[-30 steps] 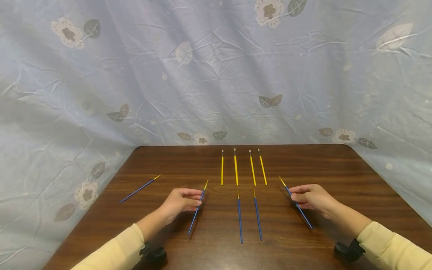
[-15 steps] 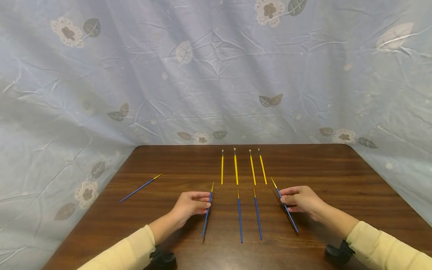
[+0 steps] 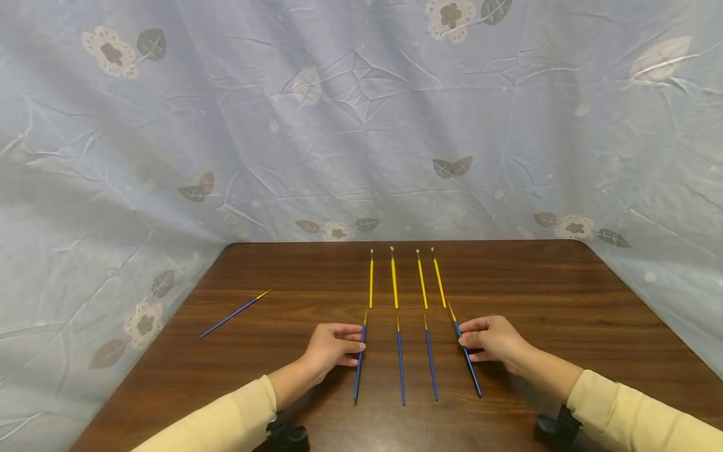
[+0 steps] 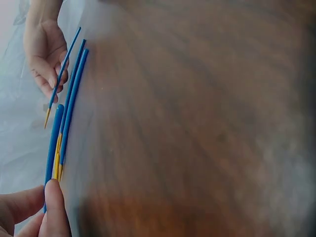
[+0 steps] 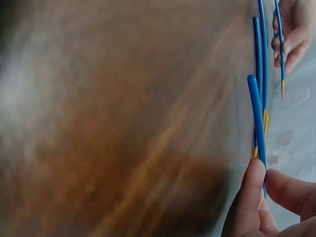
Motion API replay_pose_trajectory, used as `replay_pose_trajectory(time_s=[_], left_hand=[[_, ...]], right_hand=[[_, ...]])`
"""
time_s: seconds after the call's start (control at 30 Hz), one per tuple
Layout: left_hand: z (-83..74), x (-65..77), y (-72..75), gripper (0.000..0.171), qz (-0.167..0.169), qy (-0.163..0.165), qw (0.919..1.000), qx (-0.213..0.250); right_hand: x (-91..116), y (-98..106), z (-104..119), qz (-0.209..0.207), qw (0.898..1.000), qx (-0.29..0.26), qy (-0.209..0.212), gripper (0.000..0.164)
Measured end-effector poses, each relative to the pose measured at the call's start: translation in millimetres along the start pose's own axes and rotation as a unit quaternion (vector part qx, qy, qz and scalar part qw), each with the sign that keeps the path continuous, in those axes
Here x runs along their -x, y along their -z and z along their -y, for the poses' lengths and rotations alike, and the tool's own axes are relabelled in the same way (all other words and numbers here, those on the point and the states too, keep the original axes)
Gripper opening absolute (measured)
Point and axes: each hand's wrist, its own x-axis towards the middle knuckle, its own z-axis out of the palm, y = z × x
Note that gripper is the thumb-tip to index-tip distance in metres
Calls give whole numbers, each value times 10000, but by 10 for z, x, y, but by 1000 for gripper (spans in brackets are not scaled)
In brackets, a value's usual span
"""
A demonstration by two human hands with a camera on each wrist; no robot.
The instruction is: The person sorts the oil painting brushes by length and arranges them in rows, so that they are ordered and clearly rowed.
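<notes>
My left hand [image 3: 333,346] pinches a thin paintbrush [image 3: 358,371] with a blue handle and yellow tip between thumb and fingers. A matching blue brush [image 3: 471,365] is pinched by my right hand [image 3: 496,340], its tip leaning left toward the back. Between the hands, two more blue brushes, one on the left [image 3: 401,369] and one on the right [image 3: 432,367], lie on the table with tips pointing away. The left wrist view shows thumb and fingers [image 4: 55,210] on the held handle; in the right wrist view, thumb and finger [image 5: 253,177] grip the other handle.
Behind the blue brushes lies a row of several yellow-handled brushes [image 3: 395,284], bristles toward the far edge. Another blue brush [image 3: 233,315] lies slanted at the left of the brown wooden table [image 3: 531,276]. A floral cloth [image 3: 361,157] hangs behind.
My left hand has carried its brush right and slightly nearer; the right hand has carried its own left. Both brushes are now closer to the middle pair and turned more upright in the view.
</notes>
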Motion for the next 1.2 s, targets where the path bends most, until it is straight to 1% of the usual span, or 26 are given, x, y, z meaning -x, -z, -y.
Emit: replay_pose_trajectory(time_s=[0.17, 0.23, 0.43, 0.67, 0.93, 1.2], left_hand=[[18, -15, -65, 39, 61, -86, 9999, -107], [19, -16, -83, 38, 37, -87, 9999, -119], [33, -31, -128, 37, -142, -121, 9996, -201], [44, -51, -184, 36, -333, -272, 9983, -388], [47, -35, -225, 38, -431, -520, 9945, -797], [48, -41, -245, 37, -437, -644, 9913, -1062]], right_hand=[[8, -59, -6, -111, 9999, 50, -62, 35], [10, -78, -7, -144, 9999, 64, -51, 34], [18, -114, -17, -264, 9995, 153, 12, 32], [12, -130, -55, -379, 9986, 347, 76, 31], [34, -163, -52, -437, 9980, 410, 198, 30], [51, -180, -37, -493, 9973, 432, 336, 26]])
